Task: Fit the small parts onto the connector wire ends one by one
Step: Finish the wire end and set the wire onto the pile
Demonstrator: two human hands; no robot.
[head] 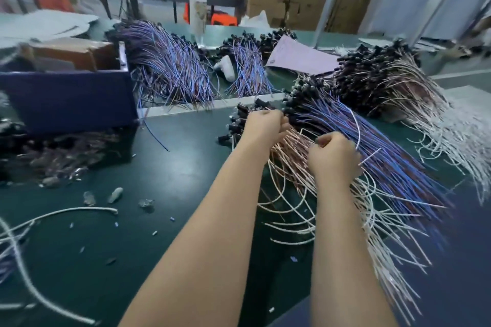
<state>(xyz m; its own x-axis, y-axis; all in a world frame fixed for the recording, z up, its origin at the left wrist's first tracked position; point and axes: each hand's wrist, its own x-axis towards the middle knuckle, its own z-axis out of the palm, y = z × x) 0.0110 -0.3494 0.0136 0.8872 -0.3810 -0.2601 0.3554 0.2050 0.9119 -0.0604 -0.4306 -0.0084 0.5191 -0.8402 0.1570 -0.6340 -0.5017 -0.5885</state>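
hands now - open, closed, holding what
Left hand: fingers curled in the connector wires; grip hidden, cannot tell.
Right hand: closed on a few of those wires.

The table mat (172,167) was green, smooth and matt, with a faint sheen. The wires (385,156) had glossy plastic insulation: blue, pinkish, white. The connector heads (372,71) looked black plastic (blur hid finer texture). The bottle (198,8) was clear glossy plastic; the sheet (300,57) pale pink matt paper; the box (71,53) brown matt cardboard; the bin (69,98) dark blue, matt.
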